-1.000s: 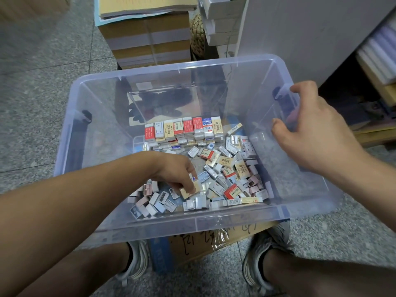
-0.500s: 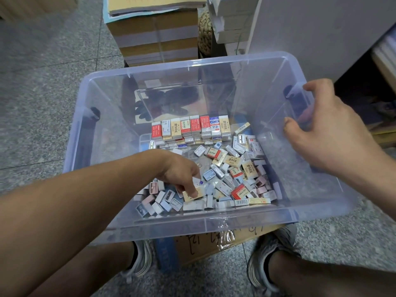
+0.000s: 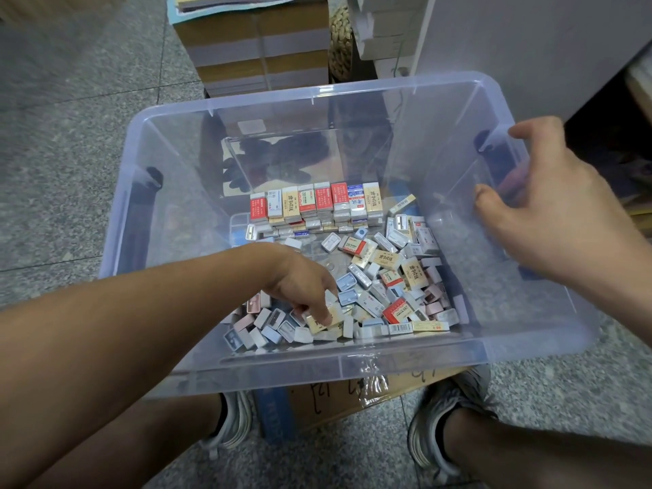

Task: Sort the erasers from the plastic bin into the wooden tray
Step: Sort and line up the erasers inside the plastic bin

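Pickup: we are pinching a beige eraser (image 3: 315, 322) in left hand (image 3: 300, 280) fingers (image 3: 319, 305), right hand (image 3: 557, 220) gripping plastic bin (image 3: 352, 363); lifting clear next.

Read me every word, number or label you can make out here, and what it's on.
"2B": loose red-and-cream eraser.
"2B": standing eraser in the back row.
Chinese print on the beige erasers: too blurred to read.
Barcode sticker digits: too small.
Handwriting on the cardboard box under the plastic bin: illegible.
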Demonstrator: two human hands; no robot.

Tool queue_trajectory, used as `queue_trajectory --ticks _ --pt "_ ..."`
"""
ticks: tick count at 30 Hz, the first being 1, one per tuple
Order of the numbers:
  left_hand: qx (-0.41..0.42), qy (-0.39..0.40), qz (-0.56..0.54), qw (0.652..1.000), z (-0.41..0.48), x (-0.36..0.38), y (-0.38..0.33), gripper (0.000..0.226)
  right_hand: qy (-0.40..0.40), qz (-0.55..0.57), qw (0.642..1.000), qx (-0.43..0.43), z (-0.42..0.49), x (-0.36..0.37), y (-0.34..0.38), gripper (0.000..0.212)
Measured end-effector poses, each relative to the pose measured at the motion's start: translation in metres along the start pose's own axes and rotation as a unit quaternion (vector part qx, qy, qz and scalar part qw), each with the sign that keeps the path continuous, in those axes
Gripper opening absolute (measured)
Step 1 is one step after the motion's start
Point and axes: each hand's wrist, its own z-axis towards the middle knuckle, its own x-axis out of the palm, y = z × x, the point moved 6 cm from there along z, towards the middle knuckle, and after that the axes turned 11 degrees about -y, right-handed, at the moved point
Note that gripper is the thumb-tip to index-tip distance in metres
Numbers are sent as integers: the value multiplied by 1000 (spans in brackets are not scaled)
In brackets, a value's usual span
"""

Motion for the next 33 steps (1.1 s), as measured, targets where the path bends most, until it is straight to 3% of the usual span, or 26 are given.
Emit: queue_trajectory --ticks 7,10,13,19,24,28,33 --pt "32 -3 105 994 -1 8 -2 49 -6 -5 1000 8 0 -3 4 61" --pt "40 -14 125 991 -3 12 1 55 -7 -7 1000 9 -2 -5 8 59" --pt "32 -16 87 996 -4 15 0 60 -9 -12 1000 9 -3 -5 8 60" --pt "15 -10 25 1000 -7 20 0 46 -9 -5 1000 7 -2 -2 3 61" --pt "31 -42 60 997 -7 20 -4 53 -7 5 1000 -1 -1 -1 0 61" --pt "7 6 -34 999 -8 21 -2 35 -10 3 1000 -11 0 0 0 62" --pt "-3 30 -60 998 -17 10 -3 41 -6 1 1000 -16 3 1 -4 61"
